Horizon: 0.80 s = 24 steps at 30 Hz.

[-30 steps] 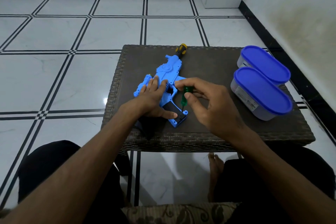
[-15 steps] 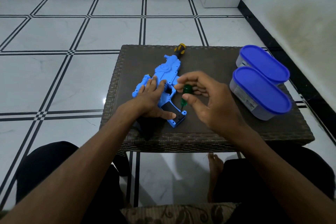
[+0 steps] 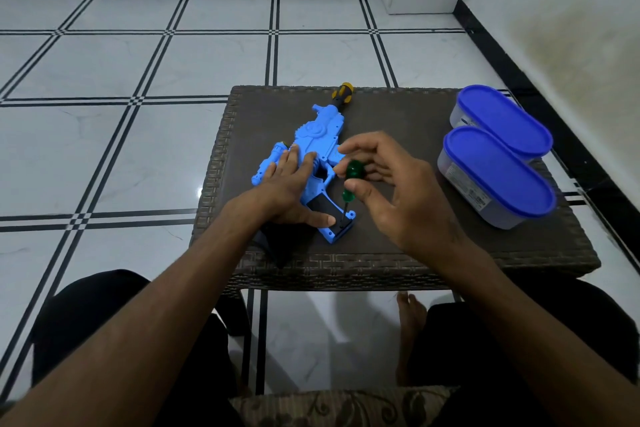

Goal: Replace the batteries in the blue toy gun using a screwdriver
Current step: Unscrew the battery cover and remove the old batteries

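On the dark woven bench (image 3: 415,121) the blue toy gun (image 3: 317,149) lies flat, a little left of the bench's middle, its barrel pointing toward 12 o'clock and its grip toward 5 o'clock. The left hand (image 3: 287,191) lies spread, palm down, across the gun's rear body, with the thumb stretched along the dark grip panel; it pins the toy rather than clasping it. Just past the muzzle, at the bench's 12 o'clock edge, a yellow-and-black handle (image 3: 343,94) pokes out, touching or tucked behind the barrel; I cannot tell which. At 3 o'clock from the left hand, a green-handled screwdriver (image 3: 349,184) stands nearly upright, its tip set on the base of the grip. The right hand (image 3: 398,194) holds it by a light pinch, thumb pad against the lower handle and fingers curled loosely round the knob. Well apart, at the bench's 3 o'clock side, two oval tubs with blue lids (image 3: 498,163) sit side by side, touching.
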{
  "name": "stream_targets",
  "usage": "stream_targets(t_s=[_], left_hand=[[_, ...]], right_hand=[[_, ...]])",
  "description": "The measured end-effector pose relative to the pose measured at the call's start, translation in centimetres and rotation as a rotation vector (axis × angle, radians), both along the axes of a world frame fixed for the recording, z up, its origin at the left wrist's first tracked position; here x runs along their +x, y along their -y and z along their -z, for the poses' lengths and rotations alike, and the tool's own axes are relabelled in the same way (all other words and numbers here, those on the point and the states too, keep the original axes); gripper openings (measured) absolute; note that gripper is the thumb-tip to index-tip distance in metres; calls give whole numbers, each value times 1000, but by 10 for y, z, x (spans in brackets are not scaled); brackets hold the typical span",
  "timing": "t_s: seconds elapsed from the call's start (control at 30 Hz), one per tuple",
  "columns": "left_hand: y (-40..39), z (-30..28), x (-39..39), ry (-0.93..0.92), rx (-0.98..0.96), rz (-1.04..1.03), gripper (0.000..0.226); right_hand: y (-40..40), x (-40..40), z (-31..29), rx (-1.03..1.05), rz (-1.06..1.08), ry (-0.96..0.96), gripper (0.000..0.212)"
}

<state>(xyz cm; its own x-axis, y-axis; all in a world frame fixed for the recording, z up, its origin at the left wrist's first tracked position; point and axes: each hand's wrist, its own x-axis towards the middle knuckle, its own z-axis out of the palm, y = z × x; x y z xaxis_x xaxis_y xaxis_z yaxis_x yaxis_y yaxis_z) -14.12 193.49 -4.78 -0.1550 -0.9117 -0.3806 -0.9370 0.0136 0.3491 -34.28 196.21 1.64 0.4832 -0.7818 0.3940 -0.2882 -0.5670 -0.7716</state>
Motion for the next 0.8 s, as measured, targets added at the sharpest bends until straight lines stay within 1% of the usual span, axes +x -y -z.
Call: stream_targets(t_s=[0.03,0.13,0.33,0.37,0.43,0.53,0.7,0.8], left_hand=[[0,0,0,-2,0,-1,124],[0,2,1,-24,-10,-6,124],[-1,0,0,-27,-1,-5,124],[-1,0,0,-29,-2,-4,124],[-1,0,0,-29,-2,-5,124],[-1,-1,0,-10,5,-1,124],[-1,0,1,-37,-17,-7,122],[-2,0,1,-32,-9,-3,122]], right_hand=[[-1,0,0,-3,-11,-7,31],[-1,1,4,-94,-30,-48,28],[2,2,6,-44,39,2,17],[3,2,5,-48,33,-1,18],[3,2,3,-65,20,-20,26],[0,0,0,0,-3,10,34],[-1,1,3,-64,-15,-17,28],[0,2,5,-34,21,1,21]])
